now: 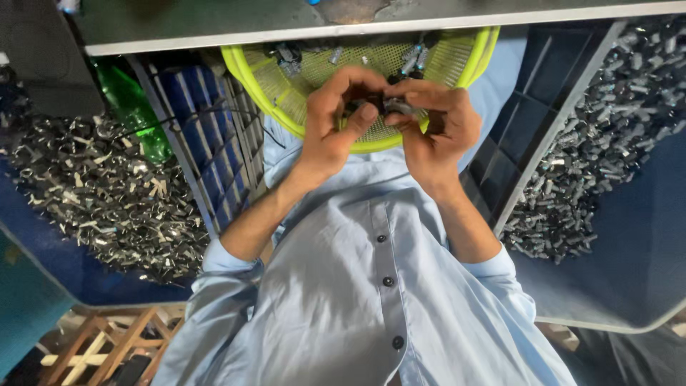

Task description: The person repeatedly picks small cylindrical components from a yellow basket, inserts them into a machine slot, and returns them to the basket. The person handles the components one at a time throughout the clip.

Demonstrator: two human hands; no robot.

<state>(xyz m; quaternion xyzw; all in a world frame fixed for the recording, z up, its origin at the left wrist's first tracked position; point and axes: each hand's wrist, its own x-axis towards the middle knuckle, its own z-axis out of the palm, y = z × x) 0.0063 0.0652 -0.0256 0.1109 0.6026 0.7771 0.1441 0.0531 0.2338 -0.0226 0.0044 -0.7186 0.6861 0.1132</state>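
In the head view, at the upper centre of the frame, the left hand (330,121) and the right hand (436,125) are both closed around a small dark part with a metal piece (389,107), held just above the yellow-green mesh basket (243,68). I judge that firm fingertip pinches, kept over the basket, would suit this work best. The basket holds a few similar parts; at the right of the frame lies a pile of dark parts (607,143), at the left a pile of metal strips (100,200).
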